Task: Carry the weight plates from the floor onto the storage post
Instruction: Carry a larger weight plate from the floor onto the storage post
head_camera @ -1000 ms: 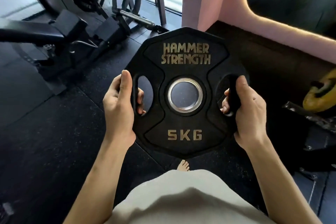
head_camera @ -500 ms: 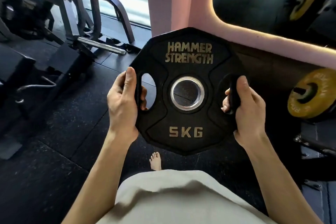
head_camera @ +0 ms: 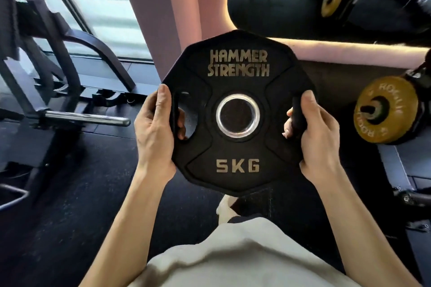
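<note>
A black weight plate [head_camera: 238,114] marked "HAMMER STRENGTH" and "5KG" is held upright in the middle of the frame, above the dark floor [head_camera: 58,193]. The left hand [head_camera: 156,130] grips its left handle slot, fingers curled through the opening. The right hand [head_camera: 312,133] grips the right slot in the same way (thumb on the front edge). At the right edge, a yellow plate [head_camera: 384,112] sits on a post. A steel bar [head_camera: 86,119] lies at the left.
</note>
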Demonstrator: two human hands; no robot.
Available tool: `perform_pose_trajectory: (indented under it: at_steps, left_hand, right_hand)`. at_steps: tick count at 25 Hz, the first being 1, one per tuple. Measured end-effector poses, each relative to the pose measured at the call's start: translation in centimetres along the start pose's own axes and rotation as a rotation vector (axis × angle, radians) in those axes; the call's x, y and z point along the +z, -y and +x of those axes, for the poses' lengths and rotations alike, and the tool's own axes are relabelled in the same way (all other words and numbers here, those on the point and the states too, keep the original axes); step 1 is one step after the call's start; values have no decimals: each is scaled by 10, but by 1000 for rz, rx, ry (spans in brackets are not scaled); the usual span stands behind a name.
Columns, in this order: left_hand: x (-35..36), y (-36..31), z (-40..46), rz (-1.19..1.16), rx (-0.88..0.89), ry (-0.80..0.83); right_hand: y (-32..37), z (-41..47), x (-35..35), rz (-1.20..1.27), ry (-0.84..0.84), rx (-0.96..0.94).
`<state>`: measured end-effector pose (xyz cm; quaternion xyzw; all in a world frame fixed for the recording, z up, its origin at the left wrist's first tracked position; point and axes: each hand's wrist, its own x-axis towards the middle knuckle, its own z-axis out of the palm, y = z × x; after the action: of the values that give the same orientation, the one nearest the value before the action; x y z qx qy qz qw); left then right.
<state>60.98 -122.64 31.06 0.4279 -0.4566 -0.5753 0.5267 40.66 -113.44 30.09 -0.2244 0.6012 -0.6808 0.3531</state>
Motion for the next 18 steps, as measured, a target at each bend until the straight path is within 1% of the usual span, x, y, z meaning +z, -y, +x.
perform_pose_trajectory:
  at_steps: [5, 7, 14, 18]
  left_hand:
    - [42, 5, 111, -2, -1, 36]
    - [61, 6, 156, -44, 3, 54]
    - [117, 17, 297, -59, -5, 76]
    - [152, 32, 398, -49, -13, 138]
  right_hand:
    - [4, 106, 34, -12, -67, 8]
    - [12, 154, 47, -2, -54, -6]
    - [27, 294, 85, -27, -77, -29]
    - [25, 381, 112, 7, -162, -52]
